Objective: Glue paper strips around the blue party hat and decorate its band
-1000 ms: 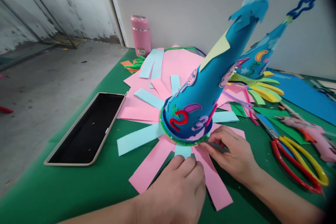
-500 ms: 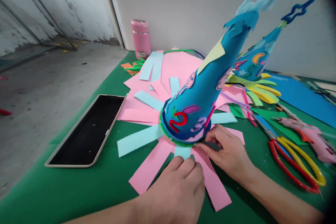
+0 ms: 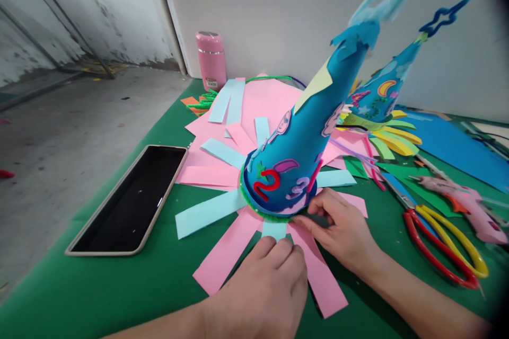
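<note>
A blue paper cone hat [image 3: 304, 130] stands tilted to the right, with a red pipe-cleaner 2, a purple 3 and paper cut-outs on it. Fuzzy green trim [image 3: 274, 217] runs around its base, and pink and light blue paper strips fan out from under it. My left hand [image 3: 266, 280] is closed over the front light blue strip [image 3: 274, 230]; its fingertips are hidden. At the hat's lower right rim, my right hand [image 3: 344, 222] pinches the edge with thumb and curled fingers. A pink strip [image 3: 324, 280] runs out between my hands.
A phone [image 3: 129, 198] lies at left, with a pink bottle [image 3: 210, 61] behind. Pink paper sheets [image 3: 266, 98] spread at the back. To the right are scissors [image 3: 441, 243], a pink glue gun [image 3: 461, 201], a second cone hat [image 3: 387, 87] and blue paper [image 3: 461, 143].
The whole view has shifted slightly, so everything appears a little further left. Both hands keep the same hold at the hat's base.
</note>
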The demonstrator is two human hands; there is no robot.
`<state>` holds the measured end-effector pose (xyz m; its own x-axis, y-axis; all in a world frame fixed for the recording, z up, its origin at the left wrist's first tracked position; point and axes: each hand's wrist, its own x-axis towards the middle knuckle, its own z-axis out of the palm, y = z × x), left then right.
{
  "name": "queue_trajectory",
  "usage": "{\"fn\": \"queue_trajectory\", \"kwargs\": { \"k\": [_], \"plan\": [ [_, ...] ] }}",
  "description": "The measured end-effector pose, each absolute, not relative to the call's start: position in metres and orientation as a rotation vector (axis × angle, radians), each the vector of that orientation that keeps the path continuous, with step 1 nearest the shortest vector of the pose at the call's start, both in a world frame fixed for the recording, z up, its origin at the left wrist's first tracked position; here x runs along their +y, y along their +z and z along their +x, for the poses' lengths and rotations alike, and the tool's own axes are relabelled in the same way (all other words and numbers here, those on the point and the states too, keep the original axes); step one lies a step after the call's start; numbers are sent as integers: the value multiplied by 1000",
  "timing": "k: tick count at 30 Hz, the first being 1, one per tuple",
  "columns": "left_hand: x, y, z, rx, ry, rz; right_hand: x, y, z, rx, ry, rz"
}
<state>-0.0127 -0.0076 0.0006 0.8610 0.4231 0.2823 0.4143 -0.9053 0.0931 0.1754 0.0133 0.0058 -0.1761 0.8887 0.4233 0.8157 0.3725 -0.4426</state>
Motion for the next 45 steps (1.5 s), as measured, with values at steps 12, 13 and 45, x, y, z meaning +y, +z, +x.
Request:
{"fn": "queue_trajectory", "kwargs": {
  "k": [12,13,45],
  "plan": [
    [-11,14,-16,711,556,2987,20,19,201,-1421,327,-1407],
    [-11,19,-16,695,612,2955,22,19,206,-1365,333,-1381],
    [95,115,23,1299,1124,2019,41,20,245,-1087,200,-1238]
  ]
}}
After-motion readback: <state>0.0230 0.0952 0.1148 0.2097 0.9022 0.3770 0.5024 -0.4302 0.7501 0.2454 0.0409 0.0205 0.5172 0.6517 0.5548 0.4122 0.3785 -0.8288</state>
